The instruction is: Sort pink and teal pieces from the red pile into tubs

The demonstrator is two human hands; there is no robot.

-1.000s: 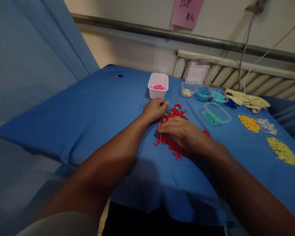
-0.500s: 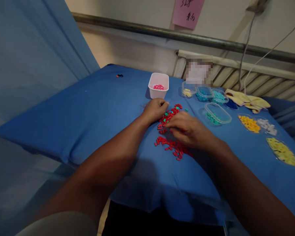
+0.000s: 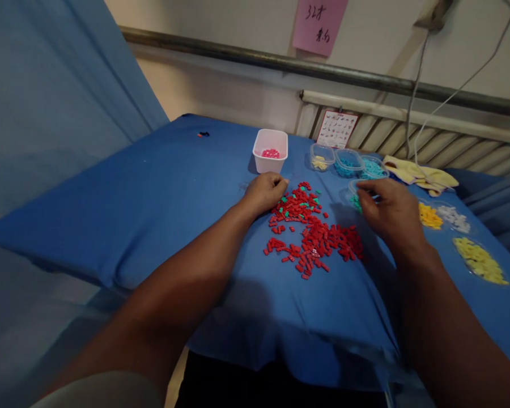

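Observation:
My left hand (image 3: 264, 191) rests on the blue-covered table at the left edge of a heap of small red plastic pieces (image 3: 323, 238). Its fingers are curled closed, and whatever they hold is hidden. Several small green pieces (image 3: 302, 204) lie mixed into the upper part of the heap. My right hand (image 3: 391, 212) is over a clear tub of green pieces (image 3: 355, 203), covering most of it. Thumb and fingers come together in a pinch above the tub; anything between them is too small to make out.
A white bin (image 3: 271, 164) with pink pieces stands behind my left hand. Clear tubs of cream (image 3: 320, 162), blue (image 3: 346, 165) and turquoise pieces (image 3: 373, 168) line the back. Orange (image 3: 430, 216), white (image 3: 454, 219) and yellow pieces (image 3: 480, 260) lie to the right, near a yellow cloth (image 3: 420, 173).
My right hand has moved right, from over the red heap to the tub of green pieces, uncovering more red pieces. My left hand stays by the heap. The view has shifted slightly.

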